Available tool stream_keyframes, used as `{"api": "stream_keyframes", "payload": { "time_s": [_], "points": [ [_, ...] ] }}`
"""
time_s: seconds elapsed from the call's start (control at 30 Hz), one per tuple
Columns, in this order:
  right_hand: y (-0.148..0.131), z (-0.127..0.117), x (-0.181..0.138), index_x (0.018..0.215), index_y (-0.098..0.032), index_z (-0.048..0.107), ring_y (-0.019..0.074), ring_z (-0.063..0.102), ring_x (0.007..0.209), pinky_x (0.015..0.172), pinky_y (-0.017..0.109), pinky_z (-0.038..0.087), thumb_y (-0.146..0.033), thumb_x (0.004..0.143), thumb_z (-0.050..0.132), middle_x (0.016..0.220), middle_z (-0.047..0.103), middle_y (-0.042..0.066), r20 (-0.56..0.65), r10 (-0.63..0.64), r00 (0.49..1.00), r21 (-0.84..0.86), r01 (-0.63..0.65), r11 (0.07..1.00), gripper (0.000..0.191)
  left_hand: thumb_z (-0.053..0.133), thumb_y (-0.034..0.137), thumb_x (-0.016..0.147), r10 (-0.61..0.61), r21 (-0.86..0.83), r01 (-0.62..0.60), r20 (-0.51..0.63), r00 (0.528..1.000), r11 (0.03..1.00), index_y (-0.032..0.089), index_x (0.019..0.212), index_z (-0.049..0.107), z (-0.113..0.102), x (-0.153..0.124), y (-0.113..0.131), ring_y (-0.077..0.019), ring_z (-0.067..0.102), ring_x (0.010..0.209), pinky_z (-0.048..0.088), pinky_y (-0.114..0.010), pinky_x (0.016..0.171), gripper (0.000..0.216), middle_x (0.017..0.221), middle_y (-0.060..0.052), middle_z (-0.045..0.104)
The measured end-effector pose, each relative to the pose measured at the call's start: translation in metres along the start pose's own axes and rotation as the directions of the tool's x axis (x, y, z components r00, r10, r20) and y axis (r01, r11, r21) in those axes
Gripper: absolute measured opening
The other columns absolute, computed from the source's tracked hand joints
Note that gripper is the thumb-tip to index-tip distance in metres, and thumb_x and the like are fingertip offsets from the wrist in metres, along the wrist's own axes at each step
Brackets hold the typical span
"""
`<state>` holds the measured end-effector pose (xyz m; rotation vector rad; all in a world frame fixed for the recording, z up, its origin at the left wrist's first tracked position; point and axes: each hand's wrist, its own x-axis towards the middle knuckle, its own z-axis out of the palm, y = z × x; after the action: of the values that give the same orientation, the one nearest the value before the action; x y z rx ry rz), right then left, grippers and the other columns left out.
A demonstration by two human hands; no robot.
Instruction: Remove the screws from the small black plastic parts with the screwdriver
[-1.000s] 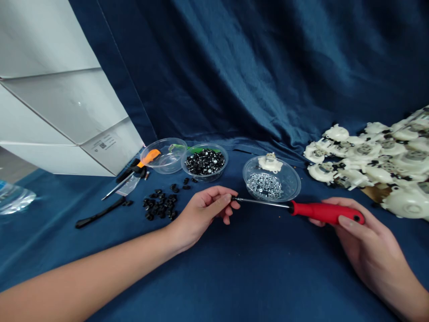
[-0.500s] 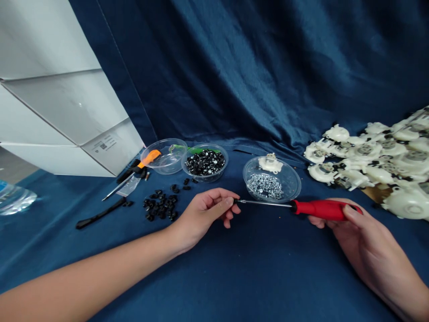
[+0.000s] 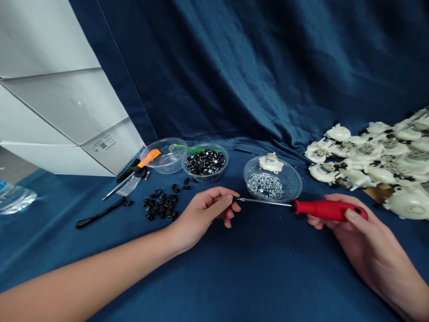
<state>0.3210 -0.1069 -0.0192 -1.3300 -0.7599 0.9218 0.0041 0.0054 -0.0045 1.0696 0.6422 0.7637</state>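
Observation:
Between thumb and fingers, my left hand (image 3: pixel 209 212) pinches a small black part (image 3: pixel 235 199), mostly hidden by the fingertips. The tip of a red-handled screwdriver (image 3: pixel 330 210) meets that part, with a small bright screw seemingly at its end. My right hand (image 3: pixel 360 232) is wrapped round the screwdriver's handle, its shaft lying nearly level. Just behind the shaft stands a clear bowl of silver screws (image 3: pixel 266 185) with a cream plastic housing (image 3: pixel 271 163) in it. Loose black parts (image 3: pixel 160 205) lie on the cloth left of my left hand.
Another clear bowl (image 3: pixel 207 163) holds black parts with metal in them; a clear bowl (image 3: pixel 164 157) stands beside it. Cream housings (image 3: pixel 372 156) are heaped at the right. An orange-handled tool (image 3: pixel 147 158), a black strip (image 3: pixel 100 213), white boxes (image 3: pixel 63 107) and a bottle (image 3: pixel 15 197) are at the left.
My right hand's grip on the screwdriver handle has shifted slightly, the thumb and handle having turned a little. My left hand stays in place with the black part.

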Motion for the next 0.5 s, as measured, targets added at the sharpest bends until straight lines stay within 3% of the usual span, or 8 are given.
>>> {"api": "stream_keyframes", "payload": {
  "time_s": [0.13, 0.27, 0.4, 0.5],
  "points": [
    [0.0027, -0.0023, 0.0004, 0.111, -0.035, 0.083, 0.0256, 0.078, 0.08, 0.077, 0.029, 0.065, -0.053, 0.08, 0.084, 0.091, 0.085, 0.007, 0.009, 0.004, 1.0, 0.016, -0.004, 1.0, 0.036, 0.077, 0.035, 0.106, -0.001, -0.02, 0.001, -0.007, 1.0, 1.0, 0.014, 0.117, 0.082, 0.0017, -0.0002, 0.0018, -0.0126, 0.066, 0.074, 0.061, -0.023, 0.064, 0.024, 0.098, -0.009, 0.079],
    [-0.0009, 0.0006, 0.0022, 0.106, -0.032, 0.084, 0.0271, 0.077, 0.076, 0.07, 0.033, 0.066, -0.052, 0.082, 0.083, 0.087, 0.083, 0.007, 0.006, -0.014, 1.0, 0.022, 0.014, 1.0, 0.031, 0.081, 0.035, 0.103, 0.007, 0.014, -0.007, -0.001, 1.0, 1.0, 0.015, 0.126, 0.081, 0.0014, -0.001, 0.0005, -0.0146, 0.069, 0.076, 0.061, -0.023, 0.062, 0.031, 0.1, -0.01, 0.08],
    [-0.004, 0.0035, 0.0015, 0.104, -0.031, 0.084, 0.0269, 0.077, 0.077, 0.07, 0.032, 0.065, -0.053, 0.083, 0.081, 0.088, 0.084, 0.008, 0.024, -0.021, 0.999, 0.002, 0.021, 1.0, 0.03, 0.086, 0.032, 0.098, 0.017, 0.102, -0.014, -0.023, 1.0, 0.995, 0.015, 0.12, 0.081, 0.0003, -0.0021, -0.0021, -0.0119, 0.069, 0.067, 0.059, -0.022, 0.06, 0.027, 0.092, -0.006, 0.079],
    [-0.0022, 0.0021, 0.0006, 0.106, -0.032, 0.083, 0.0263, 0.077, 0.08, 0.072, 0.029, 0.065, -0.055, 0.085, 0.079, 0.091, 0.085, 0.008, 0.039, -0.026, 0.999, -0.011, 0.027, 1.0, 0.031, 0.083, 0.033, 0.1, 0.039, 0.179, -0.028, -0.054, 0.998, 0.983, 0.015, 0.116, 0.082, 0.001, -0.0036, -0.0016, -0.0125, 0.069, 0.073, 0.059, -0.022, 0.063, 0.024, 0.095, -0.007, 0.081]
  ]
}}
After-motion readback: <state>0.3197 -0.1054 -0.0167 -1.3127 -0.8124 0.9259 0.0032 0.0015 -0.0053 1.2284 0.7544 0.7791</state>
